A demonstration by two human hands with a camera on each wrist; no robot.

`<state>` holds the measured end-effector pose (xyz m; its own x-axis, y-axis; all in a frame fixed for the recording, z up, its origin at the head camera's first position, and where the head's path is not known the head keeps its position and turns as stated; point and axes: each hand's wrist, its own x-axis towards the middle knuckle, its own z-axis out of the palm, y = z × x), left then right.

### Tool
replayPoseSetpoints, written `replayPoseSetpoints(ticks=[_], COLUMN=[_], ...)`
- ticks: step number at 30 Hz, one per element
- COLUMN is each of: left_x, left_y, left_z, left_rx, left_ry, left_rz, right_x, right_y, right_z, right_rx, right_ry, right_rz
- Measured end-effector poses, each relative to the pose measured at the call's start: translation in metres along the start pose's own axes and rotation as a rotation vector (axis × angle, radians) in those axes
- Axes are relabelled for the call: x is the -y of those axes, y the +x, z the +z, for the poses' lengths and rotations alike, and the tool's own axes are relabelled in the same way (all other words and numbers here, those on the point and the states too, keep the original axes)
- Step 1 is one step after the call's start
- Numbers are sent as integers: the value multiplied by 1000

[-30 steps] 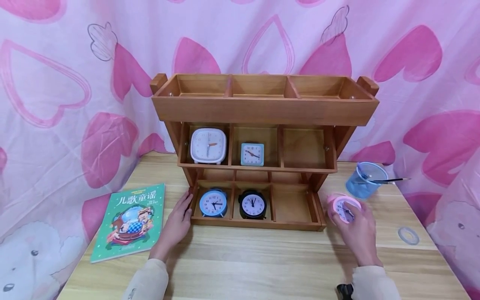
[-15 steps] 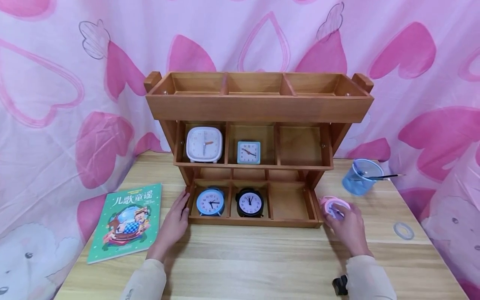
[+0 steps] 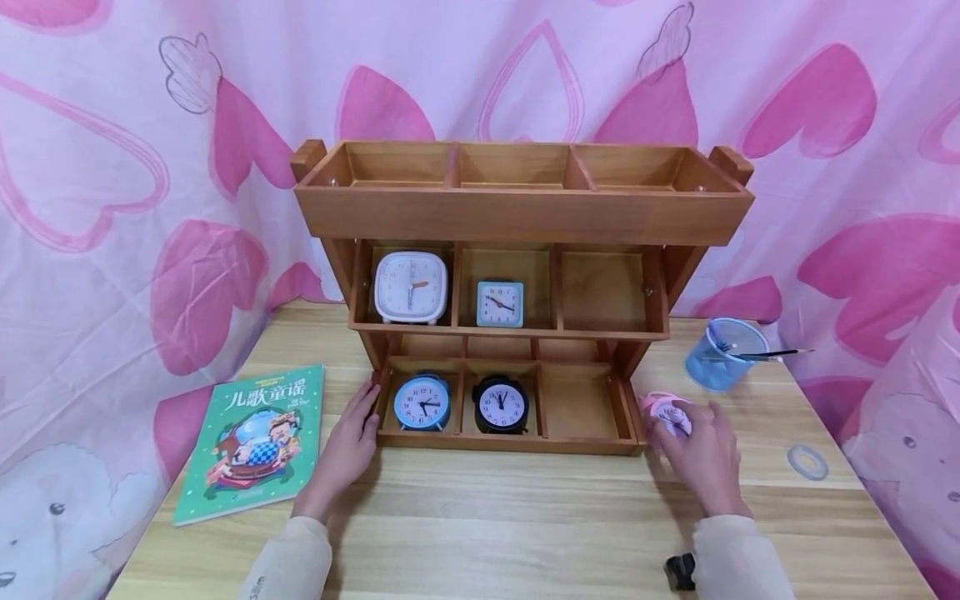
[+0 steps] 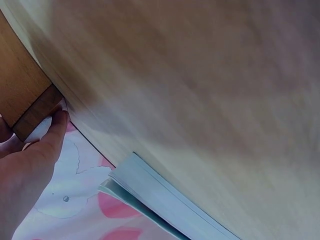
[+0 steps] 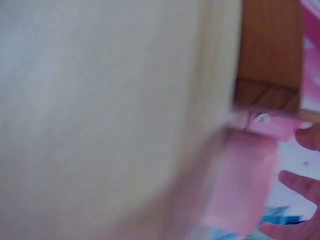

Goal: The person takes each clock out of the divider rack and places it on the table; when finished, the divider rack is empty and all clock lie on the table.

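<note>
A tiered wooden shelf (image 3: 525,218) stands in the middle of the table. My left hand (image 3: 347,446) rests against its lower left side with fingers extended; in the left wrist view the fingertips (image 4: 61,120) lie at the shelf's bottom corner. A pink alarm clock (image 3: 670,414) stands beside the lower right end. My right hand (image 3: 701,450) is at that clock, partly covering its face. In the right wrist view its fingers (image 5: 300,185) are spread apart next to the blurred pink clock (image 5: 244,185).
The lower tier holds a blue alarm clock (image 3: 422,403) and a black one (image 3: 500,406). White (image 3: 410,287) and small square (image 3: 499,303) clocks occupy the middle tier. Around the shelf are a green book (image 3: 251,446), blue mesh pen cup (image 3: 723,354), clear ring (image 3: 807,462) and pink curtain (image 3: 465,50).
My right hand has moved left with the pink clock to the shelf's side, then shifted slightly right off its face, the fingers spreading. The left hand has stayed at the shelf.
</note>
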<state>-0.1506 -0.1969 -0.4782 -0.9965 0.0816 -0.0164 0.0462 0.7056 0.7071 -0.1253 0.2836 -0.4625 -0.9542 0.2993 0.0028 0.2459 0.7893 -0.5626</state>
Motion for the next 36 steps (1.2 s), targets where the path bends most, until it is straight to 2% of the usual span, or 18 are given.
replayPoseSetpoints(ticks=[3,6,11,14,19,27,36], left_x=[0,0,1,1,3,5,4], left_y=[2,3,3,3,4,1,2], left_z=[-2,-3,-4,-4,-2,0,1], left_rx=[2,12,33,34,36,34,27], left_ry=[-8,-17,-25,-30,-32,-20,-28], left_rz=[-1,-5,-15,-20,-20,-24,-12], right_x=[24,52,91,111,139,160,165], right_y=[-3,-8,-15,-20,-26,-25,-17], right_z=[-1,2,22,40,69,106,124], right_rx=[-87,-109,-57,14,131,205,228], right_ry=[40,74,102,86,91,97,84], right_rz=[-51,-141,-286,-347,-387,-439,-439])
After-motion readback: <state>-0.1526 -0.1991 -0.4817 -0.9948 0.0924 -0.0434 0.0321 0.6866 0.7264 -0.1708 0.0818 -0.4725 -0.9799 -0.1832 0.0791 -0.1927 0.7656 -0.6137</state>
